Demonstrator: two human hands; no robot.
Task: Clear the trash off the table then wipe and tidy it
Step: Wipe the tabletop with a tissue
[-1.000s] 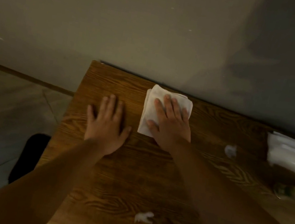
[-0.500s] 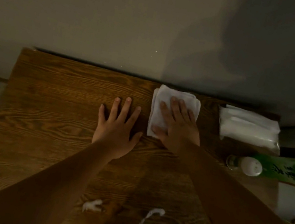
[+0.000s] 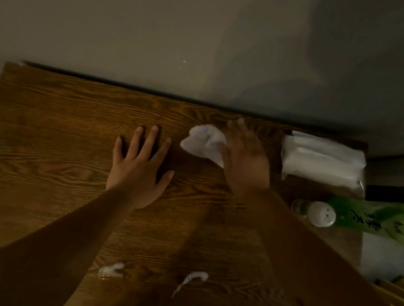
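Observation:
A dark wooden table (image 3: pixel 43 141) stands against the wall. My left hand (image 3: pixel 138 168) lies flat on it with fingers spread, holding nothing. My right hand (image 3: pixel 244 160), blurred, grips a white cloth (image 3: pixel 204 141) that is now bunched up at the back middle of the table. Two small white scraps of trash lie near the front edge: one scrap (image 3: pixel 111 269) on the left in a wet patch, another scrap (image 3: pixel 192 279) to its right.
A clear pack of white tissues (image 3: pixel 323 160) lies at the back right. In front of it a green bottle (image 3: pixel 378 220) with a white cap lies on its side. Yellowish sticks (image 3: pixel 402 293) show past the table's right edge. Wall runs behind.
The cloth was flat and folded under my right palm; now it is crumpled and lifted at its edge in my right hand. My left hand stays flat. The view has shifted slightly.

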